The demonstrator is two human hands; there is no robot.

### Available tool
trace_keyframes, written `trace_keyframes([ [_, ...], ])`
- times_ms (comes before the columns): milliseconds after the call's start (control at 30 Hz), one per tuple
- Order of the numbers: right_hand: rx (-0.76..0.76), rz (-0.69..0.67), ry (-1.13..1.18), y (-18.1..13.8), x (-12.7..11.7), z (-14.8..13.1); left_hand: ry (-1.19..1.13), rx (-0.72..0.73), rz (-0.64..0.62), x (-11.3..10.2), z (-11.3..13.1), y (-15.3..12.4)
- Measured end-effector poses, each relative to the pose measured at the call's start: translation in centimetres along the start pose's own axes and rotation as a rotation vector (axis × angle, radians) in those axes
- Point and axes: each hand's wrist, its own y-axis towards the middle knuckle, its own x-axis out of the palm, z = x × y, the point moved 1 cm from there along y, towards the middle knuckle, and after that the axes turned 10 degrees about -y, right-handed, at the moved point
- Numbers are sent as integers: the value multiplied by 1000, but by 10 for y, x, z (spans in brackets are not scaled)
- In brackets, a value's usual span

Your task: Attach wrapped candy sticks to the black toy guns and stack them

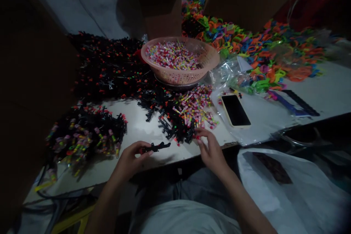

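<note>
My left hand (133, 157) pinches a small black toy gun (160, 146) over the front of the white table, its barrel pointing right. My right hand (210, 150) is at the near edge of a small heap of black toy guns (175, 126). Its thumb and fingers are drawn together around something small with a red spot, too dim to name. Just behind lie many little clear tubes of coloured beads or candy (196, 102). To the left, black toy guns and the same sort of tubes form a mixed pile (87, 133).
A pink perforated basket (175, 75) full of tubes stands mid-table. Behind it on the left is a big heap of black toy guns (109, 65); bright plastic pieces (252, 51) spread at the right. A phone (236, 110) lies on plastic film. A white sack (290, 190) hangs below right.
</note>
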Motion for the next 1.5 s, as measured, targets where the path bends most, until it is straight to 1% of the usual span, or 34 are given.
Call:
trace_keyframes([
  [33, -13, -29, 117, -2, 2, -14, -74, -40, 10, 3, 7, -6],
  [100, -70, -152, 258, -8, 8, -42, -277, -138, 53, 15, 18, -16],
  [133, -97, -205, 305, -12, 12, -55, -404, -189, 103, 24, 22, -19],
  [200, -82, -275, 380, -19, 20, -72, -671, -279, 234, 43, 23, -23],
  [267, -13, -305, 427, -25, 26, -78, -891, -328, 319, 61, 21, -25],
  [300, 21, -312, 443, -27, 27, -78, -961, -336, 327, 68, 20, -25],
  [367, 74, -306, 469, -28, 26, -73, -1028, -345, 284, 78, 19, -26],
  [400, 101, -280, 480, -27, 23, -69, -1044, -343, 268, 79, 20, -27],
  [467, 166, -182, 477, -26, 17, -60, -1058, -343, 259, 80, 25, -29],
  [533, 213, -109, 425, -25, 12, -55, -1066, -345, 247, 79, 32, -31],
  [567, 222, -103, 393, -24, 11, -54, -1067, -344, 231, 80, 34, -33],
  [667, 206, -161, 342, -25, 11, -55, -1049, -303, 189, 84, 40, -36],
  [833, 191, -158, 379, -27, 13, -60, -965, -166, 226, 90, 38, -39],
  [933, 188, -109, 388, -27, 13, -59, -931, -184, 218, 91, 34, -40],
  [1033, 143, -79, 360, -26, 12, -58, -942, -219, 210, 91, 32, -41],
  [1200, 42, -148, 262, -26, 9, -59, -916, -218, 194, 92, 36, -42],
  [1333, -53, -214, 35, -26, 14, -66, -875, -225, 238, 93, 36, -39],
  [1400, -46, -245, -73, -26, 18, -68, -885, -247, 250, 95, 32, -37],
  [1500, 9, -260, -165, -26, 25, -64, -950, -313, 219, 99, 22, -34],
])
